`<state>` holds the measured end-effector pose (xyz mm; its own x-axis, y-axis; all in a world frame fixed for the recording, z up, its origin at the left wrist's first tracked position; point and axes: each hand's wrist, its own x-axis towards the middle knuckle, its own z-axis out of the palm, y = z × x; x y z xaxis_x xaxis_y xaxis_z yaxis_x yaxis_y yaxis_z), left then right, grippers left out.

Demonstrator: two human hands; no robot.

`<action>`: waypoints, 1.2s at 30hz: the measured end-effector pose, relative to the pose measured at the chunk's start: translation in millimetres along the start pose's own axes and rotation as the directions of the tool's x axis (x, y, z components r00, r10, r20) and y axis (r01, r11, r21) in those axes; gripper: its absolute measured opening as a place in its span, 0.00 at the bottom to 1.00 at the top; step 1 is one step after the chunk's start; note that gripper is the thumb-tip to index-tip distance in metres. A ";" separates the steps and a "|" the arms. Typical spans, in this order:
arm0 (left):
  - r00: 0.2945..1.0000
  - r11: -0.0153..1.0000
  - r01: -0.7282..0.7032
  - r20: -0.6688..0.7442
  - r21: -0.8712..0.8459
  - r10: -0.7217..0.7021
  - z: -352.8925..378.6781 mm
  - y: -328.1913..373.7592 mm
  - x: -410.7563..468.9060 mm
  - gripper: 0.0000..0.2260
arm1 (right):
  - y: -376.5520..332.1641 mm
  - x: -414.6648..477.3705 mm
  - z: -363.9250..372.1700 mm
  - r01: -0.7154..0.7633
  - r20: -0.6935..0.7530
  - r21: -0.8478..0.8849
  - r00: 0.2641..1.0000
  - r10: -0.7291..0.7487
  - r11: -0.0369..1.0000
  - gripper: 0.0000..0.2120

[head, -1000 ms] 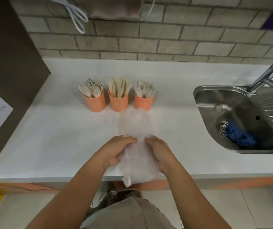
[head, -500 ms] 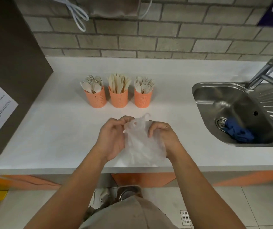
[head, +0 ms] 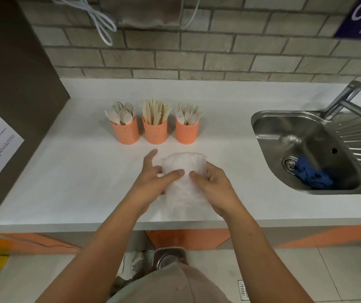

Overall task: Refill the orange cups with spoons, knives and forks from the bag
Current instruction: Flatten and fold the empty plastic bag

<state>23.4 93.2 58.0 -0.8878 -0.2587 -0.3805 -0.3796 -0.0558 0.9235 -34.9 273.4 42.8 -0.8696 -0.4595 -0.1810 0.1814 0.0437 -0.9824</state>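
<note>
Gripping the bag point(head: 183, 169) with my left hand point(head: 153, 182) and right hand point(head: 215, 186), I am spreading it flatter than a moment ago; it is looking empty; beyond my grip, the orange cups point(head: 155, 133) are standing full.

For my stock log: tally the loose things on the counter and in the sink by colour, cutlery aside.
orange cups: 3
clear bag: 1
blue cloth: 1
Total: 5
</note>
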 end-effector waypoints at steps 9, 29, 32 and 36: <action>0.984 0.996 0.084 0.159 -0.012 -0.081 -7.0 -4.1 -6.7 0.14 | 3.8 -4.1 -3.2 -0.236 0.189 0.152 0.960 0.206 0.960 0.13; 0.866 0.929 -0.150 0.499 0.339 -0.043 -140.9 48.7 16.5 0.09 | -39.7 45.8 56.2 0.009 0.498 -0.076 0.867 0.030 0.997 0.22; 0.825 0.700 -0.424 0.565 0.575 0.036 -156.8 64.5 33.5 0.05 | -77.1 50.1 72.4 0.034 0.520 -0.324 0.841 0.148 0.945 0.22; 0.774 0.578 -0.547 0.630 0.606 0.072 -163.4 74.7 45.3 0.05 | -91.0 57.9 109.6 0.067 0.329 -0.750 0.901 0.283 0.658 0.11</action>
<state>-2.6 -80.3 117.7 -0.8779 0.4030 -0.2585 0.1084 0.6932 0.7126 -51.4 145.6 126.7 -0.5805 -0.6936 -0.4265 -0.2838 0.6633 -0.6925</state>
